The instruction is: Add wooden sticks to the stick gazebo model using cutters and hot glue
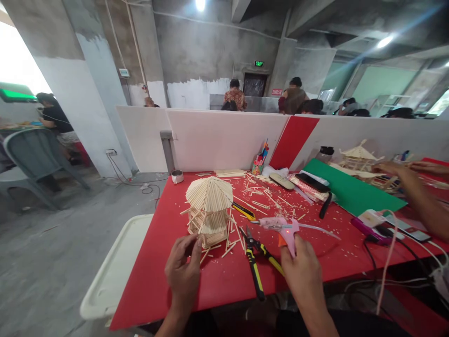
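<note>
A small round-roofed pavilion model [209, 194] built of thin wooden sticks stands upright on the red table. At its lower front-left corner is my left hand [184, 264], thumb and forefinger curled together; whatever lies between the fingertips is too small to make out. My right hand [303, 271] grips the handle of a pink hot glue gun [288, 231], its nozzle pointing left toward the model. Between my hands lie yellow-and-black pruning shears [254, 262] with their handles spread. A yellow utility knife [244, 210] rests just right of the model, among loose sticks [229, 241].
Stick scraps and a pen cup [257, 164] lie toward the back partition [217, 140]. A tape roll [177, 176] sits at the far-left edge. On the right are a green board [351, 187], a power strip [372, 230] with cables, and another person's arm [421, 201].
</note>
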Demonstrator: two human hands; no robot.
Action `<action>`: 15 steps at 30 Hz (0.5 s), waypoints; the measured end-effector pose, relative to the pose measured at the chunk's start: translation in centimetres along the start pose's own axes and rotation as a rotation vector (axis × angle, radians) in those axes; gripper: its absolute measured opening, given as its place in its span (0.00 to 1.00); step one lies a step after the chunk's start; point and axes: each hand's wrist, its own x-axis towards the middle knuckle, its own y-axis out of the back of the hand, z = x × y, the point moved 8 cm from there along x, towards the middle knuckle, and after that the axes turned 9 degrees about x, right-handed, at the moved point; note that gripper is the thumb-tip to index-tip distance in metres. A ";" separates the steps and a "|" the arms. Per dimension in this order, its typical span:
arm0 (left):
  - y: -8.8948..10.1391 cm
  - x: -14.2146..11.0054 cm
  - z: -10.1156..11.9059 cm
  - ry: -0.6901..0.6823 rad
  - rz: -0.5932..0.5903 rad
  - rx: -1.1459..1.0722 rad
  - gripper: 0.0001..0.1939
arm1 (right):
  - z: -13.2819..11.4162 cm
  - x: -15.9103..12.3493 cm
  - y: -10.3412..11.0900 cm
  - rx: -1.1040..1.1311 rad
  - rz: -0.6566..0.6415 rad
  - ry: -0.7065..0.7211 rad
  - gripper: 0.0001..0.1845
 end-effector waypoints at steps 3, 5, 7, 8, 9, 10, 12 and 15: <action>0.0 -0.4 -0.9 0.043 0.004 -0.055 0.09 | 3.5 -0.2 0.2 -0.162 -0.067 -0.114 0.23; 0.1 -0.5 -1.5 0.069 0.014 -0.069 0.10 | 6.0 -0.1 -0.2 -0.264 -0.138 -0.210 0.23; 0.1 -0.5 -1.7 0.078 0.015 -0.064 0.10 | 8.0 0.0 -1.0 -0.313 -0.204 -0.256 0.23; 0.2 -0.5 -1.7 0.076 0.013 -0.059 0.10 | 8.7 0.2 -1.5 -0.318 -0.220 -0.263 0.23; 0.2 -0.4 -1.6 0.071 0.012 -0.051 0.09 | 9.3 0.3 -2.0 -0.318 -0.231 -0.264 0.23; 0.3 -0.3 -1.4 0.062 0.014 -0.044 0.08 | 9.8 0.5 -2.4 -0.315 -0.237 -0.261 0.22; 0.5 -0.2 -1.0 0.046 0.027 -0.029 0.07 | 10.3 0.6 -3.2 -0.312 -0.250 -0.255 0.22; 0.8 -0.1 -0.7 0.036 0.032 -0.005 0.06 | 9.9 0.6 -3.3 -0.325 -0.257 -0.248 0.21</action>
